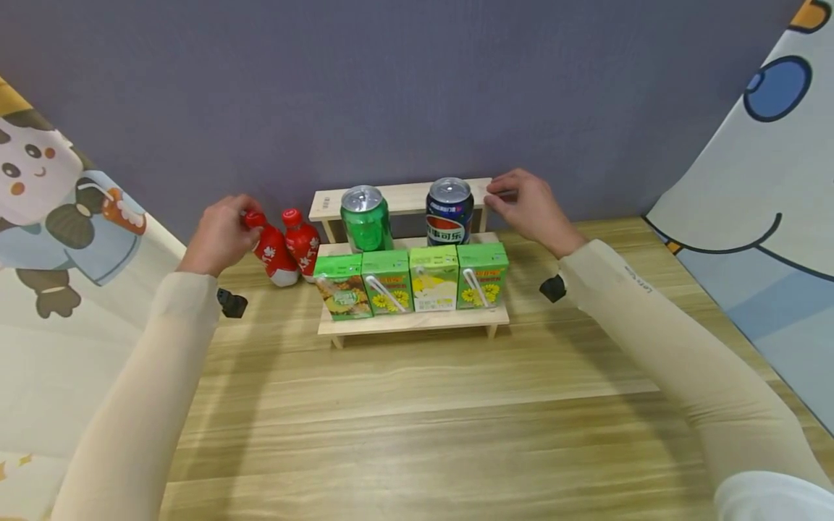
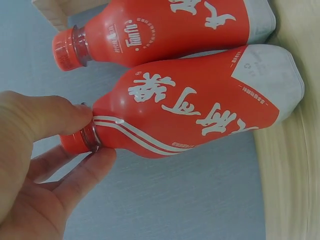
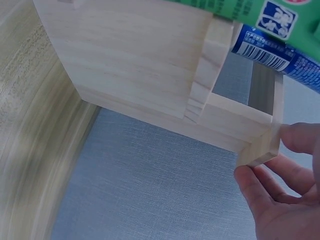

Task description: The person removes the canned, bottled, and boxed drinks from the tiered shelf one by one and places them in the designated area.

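At the rack's left side my left hand (image 1: pixel 220 233) pinches the neck of a red bottle (image 1: pixel 276 257) just below its cap, thumb on one side and fingers on the other. The bottle leans, its white base low by the table. A second red bottle (image 1: pixel 302 246) stands close beside it. Across the rack, my right hand (image 1: pixel 531 210) pinches the right end of the upper board of a two-step wooden rack (image 3: pixel 257 145) between thumb and fingers. A green can (image 1: pixel 367 224) and a dark blue cola can (image 1: pixel 449 217) stand behind the front row on the rack.
Several green and yellow juice boxes (image 1: pixel 433 282) with straws line the rack's front step. The wood-grain table (image 1: pixel 417 420) extends toward me. A grey-blue wall panel (image 1: pixel 391 94) rises behind the rack, with cartoon-printed panels (image 1: pixel 769 188) on both sides.
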The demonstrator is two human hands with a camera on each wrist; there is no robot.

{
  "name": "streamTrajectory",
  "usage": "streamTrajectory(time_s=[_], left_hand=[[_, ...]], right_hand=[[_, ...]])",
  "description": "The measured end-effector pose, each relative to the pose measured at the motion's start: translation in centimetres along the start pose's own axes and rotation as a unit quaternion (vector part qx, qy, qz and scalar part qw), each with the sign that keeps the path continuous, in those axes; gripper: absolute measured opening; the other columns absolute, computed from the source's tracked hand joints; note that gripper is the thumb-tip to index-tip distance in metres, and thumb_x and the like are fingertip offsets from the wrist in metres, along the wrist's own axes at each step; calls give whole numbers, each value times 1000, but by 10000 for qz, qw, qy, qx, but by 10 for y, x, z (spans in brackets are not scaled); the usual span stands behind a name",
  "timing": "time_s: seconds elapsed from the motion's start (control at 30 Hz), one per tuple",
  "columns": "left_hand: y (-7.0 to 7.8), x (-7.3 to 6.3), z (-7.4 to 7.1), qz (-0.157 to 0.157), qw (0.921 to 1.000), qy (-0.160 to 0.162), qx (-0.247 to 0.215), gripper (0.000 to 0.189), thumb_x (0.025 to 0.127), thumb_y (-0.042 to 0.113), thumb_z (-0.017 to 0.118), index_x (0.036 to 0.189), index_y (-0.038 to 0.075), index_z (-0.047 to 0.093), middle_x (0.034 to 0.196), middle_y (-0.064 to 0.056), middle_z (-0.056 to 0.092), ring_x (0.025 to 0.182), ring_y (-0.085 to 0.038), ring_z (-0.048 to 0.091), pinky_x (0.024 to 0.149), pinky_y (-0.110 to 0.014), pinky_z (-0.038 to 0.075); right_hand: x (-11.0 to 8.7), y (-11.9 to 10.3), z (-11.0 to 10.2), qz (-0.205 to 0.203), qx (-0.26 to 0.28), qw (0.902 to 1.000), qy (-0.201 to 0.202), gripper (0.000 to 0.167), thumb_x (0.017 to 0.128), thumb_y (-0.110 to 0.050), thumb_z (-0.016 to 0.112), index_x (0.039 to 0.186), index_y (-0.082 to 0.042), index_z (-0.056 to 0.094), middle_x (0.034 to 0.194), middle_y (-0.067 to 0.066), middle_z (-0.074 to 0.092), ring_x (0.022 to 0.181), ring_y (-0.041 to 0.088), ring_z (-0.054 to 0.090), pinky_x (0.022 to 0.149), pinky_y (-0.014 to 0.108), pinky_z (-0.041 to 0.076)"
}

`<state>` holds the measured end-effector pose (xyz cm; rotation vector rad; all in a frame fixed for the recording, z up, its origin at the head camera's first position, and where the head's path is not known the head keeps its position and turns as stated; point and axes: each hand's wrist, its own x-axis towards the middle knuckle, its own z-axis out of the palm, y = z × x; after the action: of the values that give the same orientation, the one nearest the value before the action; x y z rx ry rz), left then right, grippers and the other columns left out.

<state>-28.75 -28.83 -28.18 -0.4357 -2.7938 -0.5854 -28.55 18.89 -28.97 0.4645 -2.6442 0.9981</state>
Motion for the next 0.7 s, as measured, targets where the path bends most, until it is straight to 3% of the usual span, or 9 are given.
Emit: streamTrajectory(time_s=[0.33, 0.5, 0.7], left_hand=[[-1, 0, 4, 42, 10000, 36, -30, 24, 83, -4, 60, 107, -2, 57, 102, -20, 53, 85, -37, 51, 73, -50, 46], [2, 0, 2, -44, 9999, -144, -56, 27, 84, -3, 60, 110, -2, 56, 105, -22, 52, 86, -38, 51, 73, -51, 46], [5, 0, -2, -355, 9980, -447, -255, 33, 87, 3, 60, 119, -2, 51, 108, -21, 51, 89, -37, 54, 71, -49, 49]], right_hand=[[0, -1, -1, 12, 25, 10000, 8, 29, 93, -17, 61, 114, 4, 64, 118, 13, 55, 105, 28, 58, 91, 37, 46], [-1, 0, -1, 15, 48, 10000, 10, 30, 93, -17, 61, 114, 4, 64, 118, 14, 55, 105, 29, 57, 92, 38, 46], [-1, 0, -1, 31, 73, 10000, 11, 30, 93, -17, 61, 114, 4, 64, 118, 13, 55, 106, 28, 57, 92, 37, 46]])
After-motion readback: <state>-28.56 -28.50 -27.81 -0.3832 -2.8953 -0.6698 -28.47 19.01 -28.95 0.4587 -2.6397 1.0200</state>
